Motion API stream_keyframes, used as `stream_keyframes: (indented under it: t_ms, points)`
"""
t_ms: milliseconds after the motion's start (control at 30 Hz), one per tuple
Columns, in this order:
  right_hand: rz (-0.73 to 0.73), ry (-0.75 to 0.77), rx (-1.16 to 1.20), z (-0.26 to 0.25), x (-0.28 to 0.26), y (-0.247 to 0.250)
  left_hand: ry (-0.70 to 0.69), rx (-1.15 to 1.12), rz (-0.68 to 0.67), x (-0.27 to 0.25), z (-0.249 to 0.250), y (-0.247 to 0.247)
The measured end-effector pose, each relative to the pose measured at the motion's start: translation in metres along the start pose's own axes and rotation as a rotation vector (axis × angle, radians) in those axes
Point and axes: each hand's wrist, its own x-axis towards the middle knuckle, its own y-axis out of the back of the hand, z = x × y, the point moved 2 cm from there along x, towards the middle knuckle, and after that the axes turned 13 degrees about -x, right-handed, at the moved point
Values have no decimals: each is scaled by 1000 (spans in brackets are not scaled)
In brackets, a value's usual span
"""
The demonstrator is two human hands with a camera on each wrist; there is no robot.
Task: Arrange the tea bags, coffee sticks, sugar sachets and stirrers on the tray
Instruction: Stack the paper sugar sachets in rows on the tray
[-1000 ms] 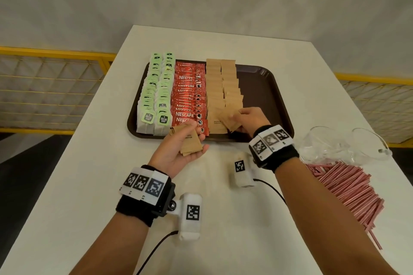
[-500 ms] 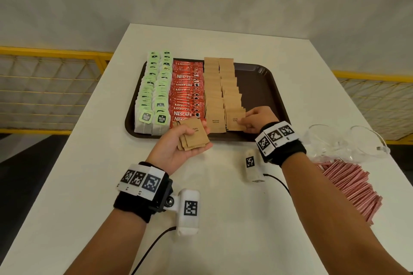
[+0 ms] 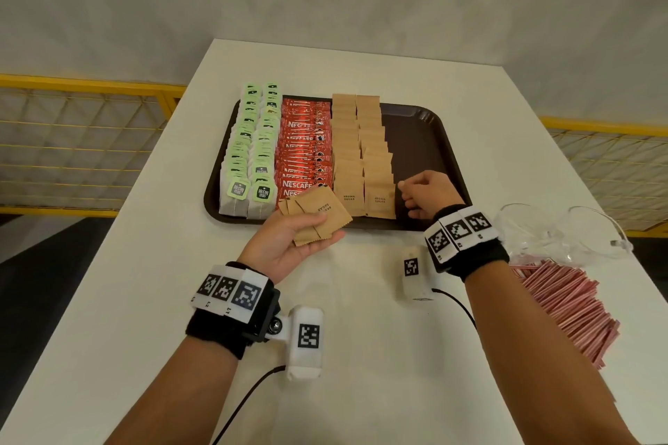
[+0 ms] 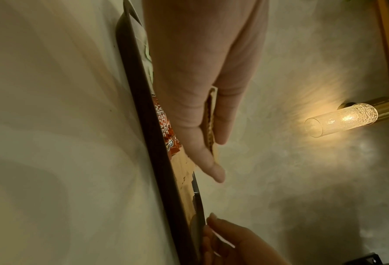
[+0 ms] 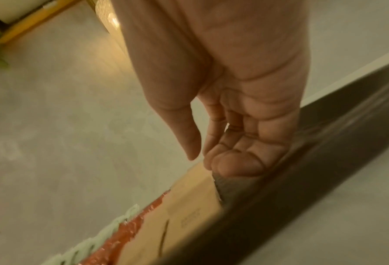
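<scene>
My left hand [image 3: 289,242] lies palm up at the tray's near edge and grips a small stack of brown sugar sachets [image 3: 314,217]; the left wrist view shows the stack [image 4: 211,114] pinched between thumb and fingers. On the brown tray [image 3: 426,141] stand two rows of green tea bags [image 3: 249,155], red coffee sticks [image 3: 303,148] and two rows of sugar sachets [image 3: 361,155]. My right hand [image 3: 423,195] hovers empty, fingers loosely curled, over the tray's bare right part beside the nearest sachet [image 3: 379,199]. Pink stirrers [image 3: 564,303] lie piled on the table at the right.
Clear plastic packaging [image 3: 564,235] lies on the white table [image 3: 144,300] between the tray and the stirrers. Yellow mesh railings [image 3: 90,87] run along both sides of the table. A lit wall lamp [image 4: 343,118] shows in the left wrist view.
My right hand set a sachet down at the near end of the right sugar row, let go and drew back to the right. The left hand kept its stack.
</scene>
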Motion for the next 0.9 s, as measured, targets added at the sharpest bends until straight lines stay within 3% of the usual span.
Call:
stream_keyframes:
  t_ms: [100,300,533,667,900]
  points:
    - [-67,106,103,-9,-22,3,-17,54,-9,-1,-1,-2]
    - [-465,366,190,-34,-74,-19,-42,251,-42,-6,-6,-11]
    - [-440,316,379,-21,-72,-10,-11,-14,-96,-12,0,-9]
    - [-558,300,469,-16,-78,-11,-74,109,-98,-12,-2,-11]
    - [-528,329,411,-14,-84,-27,-116,216,-18,-13,-9,-9]
